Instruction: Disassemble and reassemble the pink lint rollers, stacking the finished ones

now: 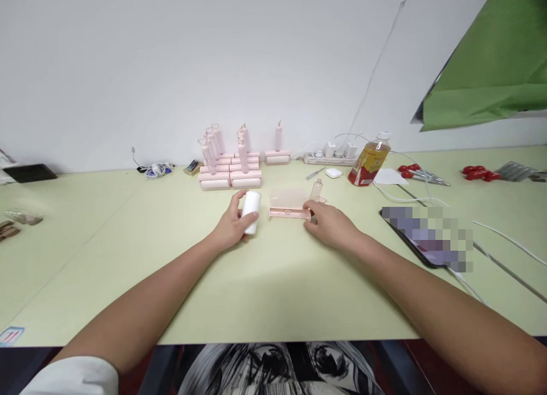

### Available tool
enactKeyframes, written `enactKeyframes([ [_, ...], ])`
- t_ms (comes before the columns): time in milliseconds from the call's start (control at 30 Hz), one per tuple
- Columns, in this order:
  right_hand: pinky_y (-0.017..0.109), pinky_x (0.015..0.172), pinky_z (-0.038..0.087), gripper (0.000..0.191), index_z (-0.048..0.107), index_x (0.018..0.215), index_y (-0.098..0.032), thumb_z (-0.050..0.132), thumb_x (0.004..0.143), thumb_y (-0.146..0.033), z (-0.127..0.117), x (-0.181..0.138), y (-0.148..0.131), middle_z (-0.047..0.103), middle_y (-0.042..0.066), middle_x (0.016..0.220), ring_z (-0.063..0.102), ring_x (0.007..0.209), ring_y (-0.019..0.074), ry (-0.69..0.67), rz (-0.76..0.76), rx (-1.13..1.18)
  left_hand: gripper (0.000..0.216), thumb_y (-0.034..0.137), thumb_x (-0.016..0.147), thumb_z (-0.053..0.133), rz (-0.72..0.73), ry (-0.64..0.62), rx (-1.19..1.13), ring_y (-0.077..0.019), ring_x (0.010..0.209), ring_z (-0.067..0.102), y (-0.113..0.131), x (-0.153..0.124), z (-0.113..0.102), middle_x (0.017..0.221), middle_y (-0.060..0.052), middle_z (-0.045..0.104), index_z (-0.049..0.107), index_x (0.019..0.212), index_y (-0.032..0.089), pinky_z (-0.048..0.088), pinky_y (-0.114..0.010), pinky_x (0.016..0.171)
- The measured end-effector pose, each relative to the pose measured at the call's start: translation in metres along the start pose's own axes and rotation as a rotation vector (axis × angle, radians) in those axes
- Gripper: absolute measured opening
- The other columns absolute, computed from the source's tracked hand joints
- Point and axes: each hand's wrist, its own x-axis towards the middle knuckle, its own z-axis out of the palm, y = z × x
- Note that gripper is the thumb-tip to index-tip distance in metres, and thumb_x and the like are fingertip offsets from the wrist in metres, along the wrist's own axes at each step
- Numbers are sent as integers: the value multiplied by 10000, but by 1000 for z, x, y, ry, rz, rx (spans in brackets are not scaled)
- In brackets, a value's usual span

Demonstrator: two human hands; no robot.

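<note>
A plain white roll (252,212) is gripped in my left hand (229,227), tilted slightly, with the thumb across its front. To its right, a pink lint roller holder (287,214) lies open on the table, its translucent cover (287,198) folded back behind it. My right hand (333,221) has its thumb and fingers closed around the holder's right end. A pale translucent handle (317,188) sticks up behind those fingers. The roll and the holder are apart, with a small gap between them.
Several pink lint rollers (245,179) stand in rows near the wall. A power strip (329,158), a drink bottle (370,160) and a phone (419,238) with cables are to the right. Red-handled tools (481,173) lie farther right; a coiled cable (157,170) is back left.
</note>
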Motion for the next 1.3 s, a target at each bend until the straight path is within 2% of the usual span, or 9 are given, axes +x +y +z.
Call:
enactKeyframes([
  [200, 308, 761, 415, 389, 585, 1207, -174, 553, 821, -207, 4, -1, 0, 668, 108, 1092, 600, 934, 239, -58, -180, 111, 575, 431, 823, 544, -142, 119, -205, -125, 370, 526, -4, 12, -1, 678, 45, 538, 287, 1301, 239, 263, -174, 271],
  [333, 290, 706, 416, 293, 635, 1113, -179, 578, 835, -252, 1, -5, -7, 678, 70, 959, 587, 785, 189, -154, -243, 272, 555, 440, 823, 543, -177, 158, -257, -111, 370, 518, -1, 12, 2, 666, 44, 537, 305, 1270, 214, 252, -161, 272],
  [500, 271, 646, 414, 276, 644, 1014, -178, 644, 822, -376, 2, -9, -14, 608, 25, 845, 539, 727, 153, -214, -282, 587, 581, 445, 825, 569, -147, 116, -205, -108, 385, 517, -2, 10, 2, 668, 53, 523, 295, 1291, 230, 279, -168, 289],
  [633, 261, 590, 457, 293, 585, 922, -170, 644, 831, -441, 9, -11, -19, 552, -18, 730, 528, 630, 117, -280, -162, 1001, 578, 445, 829, 590, -99, 21, -151, -100, 408, 525, -5, 7, 4, 697, 52, 526, 311, 1293, 242, 302, -167, 314],
  [733, 268, 579, 514, 364, 569, 881, -159, 700, 784, -485, 16, -12, -23, 583, -10, 701, 582, 612, 120, -361, -81, 1214, 595, 471, 819, 613, -51, -29, -182, -97, 440, 515, -4, 2, 9, 689, 63, 510, 314, 1276, 237, 360, -180, 353],
  [833, 253, 549, 536, 413, 587, 882, -145, 719, 766, -519, 21, -12, -26, 604, -3, 636, 614, 585, 126, -419, -16, 1309, 619, 491, 797, 643, -26, -88, -226, -104, 487, 529, -2, -3, 15, 682, 70, 508, 316, 1252, 229, 425, -202, 416],
  [1000, 242, 507, 569, 407, 616, 878, -131, 736, 767, -503, 19, -14, -29, 642, 27, 659, 648, 586, 136, -447, 119, 1417, 689, 526, 767, 676, -13, -259, -258, -116, 490, 533, -1, -8, 18, 679, 57, 551, 297, 1256, 222, 412, -205, 429],
  [1300, 243, 500, 598, 376, 626, 907, -130, 730, 793, -473, 16, -15, -32, 693, 60, 671, 683, 566, 153, -483, 195, 1507, 700, 521, 764, 692, -23, -359, -276, -106, 502, 518, 3, -14, 19, 674, 54, 528, 324, 1283, 227, 383, -195, 453],
])
